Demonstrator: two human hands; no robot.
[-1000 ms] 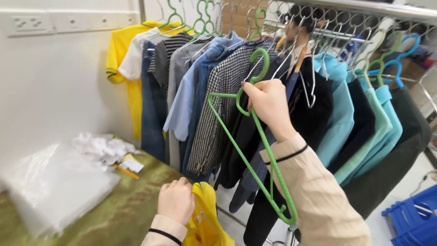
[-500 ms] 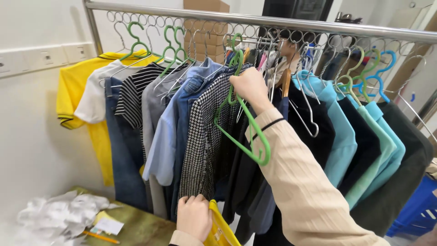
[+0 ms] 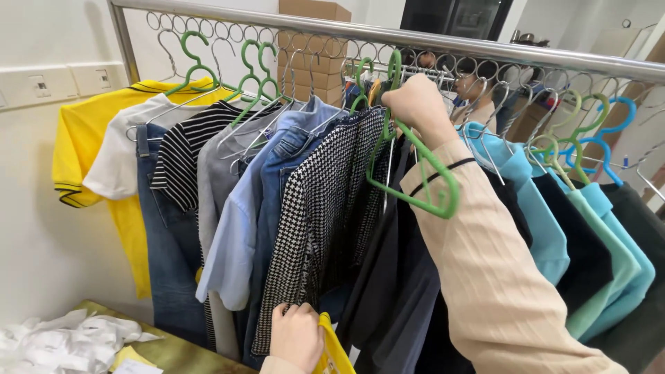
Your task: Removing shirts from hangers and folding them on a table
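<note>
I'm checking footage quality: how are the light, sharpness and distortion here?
Head view: even, soft indoor light, no hard shadows; mild sheen on the steel rail; right hand and green hanger sharp; left hand cropped at the bottom edge; the rail bows slightly from wide-angle distortion.

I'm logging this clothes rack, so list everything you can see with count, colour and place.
rail: one, steel, with wire rings, across the top
empty hanger: one, green, in the right hand at the rail
hung garments: too many to count; yellow, white, striped, grey, blue, houndstooth, dark, turquoise; along the rail
yellow item: one, by the left hand
crumpled white sheets: a heap, lower left
cardboard box: one, brown, behind the rail
left hand: bottom centre
right hand: raised to the rail
</note>
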